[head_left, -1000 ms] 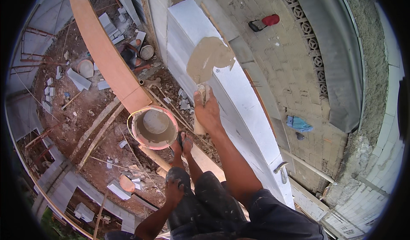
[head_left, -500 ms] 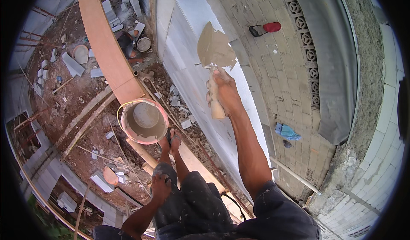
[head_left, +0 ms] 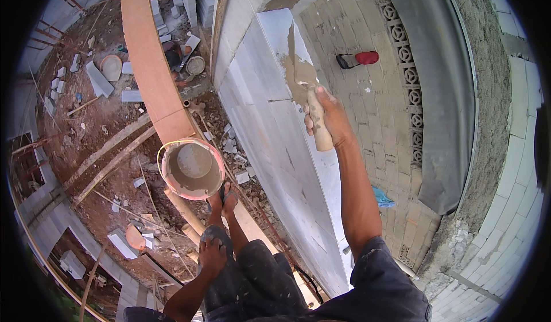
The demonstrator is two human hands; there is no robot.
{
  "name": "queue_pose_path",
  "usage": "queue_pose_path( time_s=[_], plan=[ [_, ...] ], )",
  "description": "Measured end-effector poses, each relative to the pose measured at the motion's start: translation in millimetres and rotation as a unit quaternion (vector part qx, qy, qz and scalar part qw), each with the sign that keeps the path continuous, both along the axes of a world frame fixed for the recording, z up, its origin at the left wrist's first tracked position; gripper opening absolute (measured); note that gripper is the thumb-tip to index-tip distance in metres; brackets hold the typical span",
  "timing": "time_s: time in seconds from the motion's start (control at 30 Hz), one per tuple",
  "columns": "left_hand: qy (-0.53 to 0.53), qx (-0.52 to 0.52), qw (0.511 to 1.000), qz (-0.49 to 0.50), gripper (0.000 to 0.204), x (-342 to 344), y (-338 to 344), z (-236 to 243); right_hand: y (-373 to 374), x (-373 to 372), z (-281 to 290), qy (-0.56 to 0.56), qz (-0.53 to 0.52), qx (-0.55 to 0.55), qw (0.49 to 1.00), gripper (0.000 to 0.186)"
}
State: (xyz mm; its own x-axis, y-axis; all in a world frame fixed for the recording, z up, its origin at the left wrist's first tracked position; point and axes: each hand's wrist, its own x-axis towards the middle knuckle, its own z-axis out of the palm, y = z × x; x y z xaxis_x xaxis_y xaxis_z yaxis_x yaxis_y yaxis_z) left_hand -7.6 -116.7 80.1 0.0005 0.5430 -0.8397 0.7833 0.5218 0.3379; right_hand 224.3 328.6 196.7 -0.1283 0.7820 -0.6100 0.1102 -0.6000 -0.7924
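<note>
My right hand [head_left: 334, 115] is wrapped round the pale wooden handle of a trowel [head_left: 321, 128]. The trowel's blade is tipped nearly edge-on against grey mortar [head_left: 298, 80] on the top of a white block wall [head_left: 270, 133]. Some of that mortar hangs over the wall's near edge. My left hand [head_left: 212, 255] rests on my knee with its fingers spread and holds nothing. Ahead of my feet a round bucket [head_left: 165, 170] with a yellow handle contains grey mortar.
A long orange-brown plank [head_left: 146, 58] runs away beyond the bucket. Rubble, poles and loose blocks [head_left: 99, 80] lie on the ground at left, where another person [head_left: 174, 58] is partly visible. Right of the wall are a red-and-black item [head_left: 357, 59] and blue cloth [head_left: 381, 197].
The trowel blade, flat and loaded with mortar before, has turned on edge, and mortar now lies on the wall top. My right hand has moved right and slightly down. My left hand stays on my knee.
</note>
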Motion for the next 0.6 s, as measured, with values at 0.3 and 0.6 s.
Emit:
queue_pose_path(
  time_s=[0.3, 0.6],
  plan=[
    [0.012, 0.016, 1.0, 0.011, 0.028, 5, 1, -1, 63, -28, -49, -0.407, 0.202, 0.215, 0.865, 0.056],
    [0.015, 0.034, 0.999, -0.017, 0.031, 5, -4, -15, 12, -45, 0, -0.089, -0.028, -0.01, 0.996, 0.037]
  ],
)
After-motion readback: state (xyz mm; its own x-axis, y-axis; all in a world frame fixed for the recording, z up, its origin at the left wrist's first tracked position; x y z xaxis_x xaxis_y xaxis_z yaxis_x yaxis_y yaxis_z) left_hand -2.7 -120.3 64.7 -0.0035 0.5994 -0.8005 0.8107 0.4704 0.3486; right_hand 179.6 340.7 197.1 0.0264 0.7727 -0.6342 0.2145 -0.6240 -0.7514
